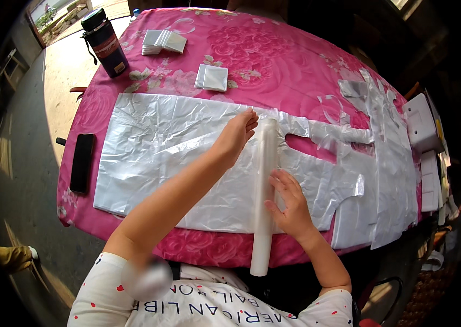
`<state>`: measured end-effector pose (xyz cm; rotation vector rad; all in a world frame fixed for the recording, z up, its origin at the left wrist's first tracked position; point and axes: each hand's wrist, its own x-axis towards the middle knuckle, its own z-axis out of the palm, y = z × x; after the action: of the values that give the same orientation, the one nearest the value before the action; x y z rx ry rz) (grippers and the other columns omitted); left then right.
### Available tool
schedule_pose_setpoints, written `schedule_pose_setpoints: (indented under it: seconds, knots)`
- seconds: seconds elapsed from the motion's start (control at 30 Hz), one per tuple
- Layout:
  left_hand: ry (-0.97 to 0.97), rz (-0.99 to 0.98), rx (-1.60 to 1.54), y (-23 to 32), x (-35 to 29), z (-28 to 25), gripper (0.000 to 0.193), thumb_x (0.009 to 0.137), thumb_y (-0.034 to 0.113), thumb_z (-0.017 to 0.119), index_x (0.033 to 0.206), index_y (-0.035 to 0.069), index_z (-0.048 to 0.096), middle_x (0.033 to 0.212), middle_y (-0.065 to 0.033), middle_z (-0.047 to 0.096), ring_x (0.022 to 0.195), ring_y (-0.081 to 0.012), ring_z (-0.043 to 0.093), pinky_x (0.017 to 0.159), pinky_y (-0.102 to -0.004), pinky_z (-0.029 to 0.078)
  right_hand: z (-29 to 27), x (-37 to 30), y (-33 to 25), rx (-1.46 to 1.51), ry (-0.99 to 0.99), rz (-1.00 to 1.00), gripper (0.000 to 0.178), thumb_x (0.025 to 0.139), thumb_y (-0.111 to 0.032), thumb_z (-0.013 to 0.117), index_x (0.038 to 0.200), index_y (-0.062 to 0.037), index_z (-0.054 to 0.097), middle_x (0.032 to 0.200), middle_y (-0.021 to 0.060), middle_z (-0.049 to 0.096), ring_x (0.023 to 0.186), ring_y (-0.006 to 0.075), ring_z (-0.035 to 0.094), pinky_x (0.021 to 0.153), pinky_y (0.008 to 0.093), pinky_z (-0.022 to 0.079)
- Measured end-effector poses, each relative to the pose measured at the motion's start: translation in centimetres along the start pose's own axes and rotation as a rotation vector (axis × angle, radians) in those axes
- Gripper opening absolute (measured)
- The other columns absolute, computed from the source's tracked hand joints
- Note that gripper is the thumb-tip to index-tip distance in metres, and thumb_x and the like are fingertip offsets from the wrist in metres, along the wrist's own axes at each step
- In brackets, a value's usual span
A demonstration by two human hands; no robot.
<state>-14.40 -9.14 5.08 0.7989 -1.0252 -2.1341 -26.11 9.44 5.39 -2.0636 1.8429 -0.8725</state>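
Observation:
A long translucent plastic tube or roll lies across a stack of flat, silvery-white plastic bags, its near end past the table's front edge. My right hand rests against the right side of this roll, fingers spread and thumb apart. Beside the roll's far end, my left hand is over the bag sheet with its fingers slightly bent; nothing shows in it. To the right of the roll, the bags narrow into handle strips around a cut-out gap.
The table has a pink floral cloth. Small folded silvery packets and a stack of similar packets lie farther off. A dark bottle and a black phone are at the left. White plastic boxes stand at the right edge.

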Motion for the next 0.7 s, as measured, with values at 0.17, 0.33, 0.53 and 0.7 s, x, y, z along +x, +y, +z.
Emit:
schedule_pose_setpoints:
  seconds: [0.17, 0.33, 0.53, 0.7]
  knots:
    - [0.075, -0.31, -0.407, -1.5, 1.6, -0.3, 0.072, 0.093, 0.046, 0.035, 0.132, -0.014, 0.023, 0.138, -0.0255, 0.031, 0.129, -0.0306, 0.033, 0.108, -0.0383, 0.027, 0.4, -1.1, 1.6, 0.031, -0.052, -0.091, 0.051, 0.083, -0.035, 0.058, 0.122, -0.0027, 0.052, 0.133, 0.0163, 0.045, 0.124, 0.0357, 0.04, 0.101, 0.0425, 0.036]
    - [0.106, -0.207, 0.019, -1.0, 1.3, -1.0, 0.059, 0.092, 0.036, 0.043, 0.128, -0.009, 0.037, 0.127, -0.0201, 0.047, 0.121, -0.0271, 0.044, 0.102, -0.0359, 0.035, 0.3, -0.5, 2.9, -0.096, -0.171, -0.221, 0.058, 0.085, -0.047, 0.052, 0.127, -0.008, 0.049, 0.138, 0.0136, 0.04, 0.128, 0.0338, 0.036, 0.104, 0.0428, 0.031]
    - [0.102, 0.234, 0.313, 2.6, -4.0, -3.6, 0.026, 0.091, 0.011, 0.048, 0.112, -0.003, 0.055, 0.11, -0.0096, 0.06, 0.1, -0.017, 0.059, 0.088, -0.0291, 0.046, 2.5, 1.6, -0.1, -0.164, -0.268, -0.248, 0.063, 0.084, -0.05, 0.05, 0.133, -0.0106, 0.043, 0.144, 0.0086, 0.033, 0.136, 0.0311, 0.023, 0.109, 0.0471, 0.018]
    - [0.153, 0.38, 0.476, 5.6, -9.8, -10.6, 0.026, 0.091, 0.013, 0.049, 0.112, 0.001, 0.056, 0.11, -0.0085, 0.061, 0.1, -0.0166, 0.059, 0.086, -0.0291, 0.045, 8.5, 6.4, -9.3, 0.129, -0.45, -0.457, 0.06, 0.09, -0.042, 0.044, 0.136, -0.0039, 0.035, 0.14, 0.0113, 0.037, 0.137, 0.0295, 0.019, 0.111, 0.0486, 0.009]
